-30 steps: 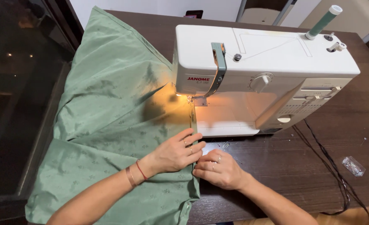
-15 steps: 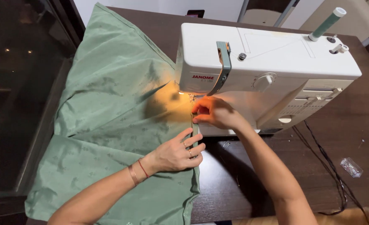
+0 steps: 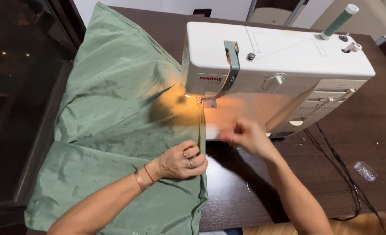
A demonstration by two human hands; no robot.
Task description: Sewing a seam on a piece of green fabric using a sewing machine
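A white sewing machine (image 3: 288,56) stands on a dark wooden table (image 3: 345,139), its lamp lighting the needle area. Green patterned fabric (image 3: 114,113) spreads to the left, with its right edge running under the presser foot (image 3: 200,102). My left hand (image 3: 182,160) lies on the fabric's edge just in front of the machine, fingers curled and pressing the cloth down. My right hand (image 3: 245,135) hovers blurred in front of the machine bed, fingers loosely curled; whether it holds anything is unclear.
A green thread spool (image 3: 338,21) stands on top of the machine at the right. Black cables (image 3: 345,174) run across the table right of the machine, near a small clear plastic piece (image 3: 365,170). A dark window (image 3: 14,87) is at the left.
My right hand went from the table edge up to the needle area, then pulled back in front of the machine bed. My left hand stayed on the fabric edge.
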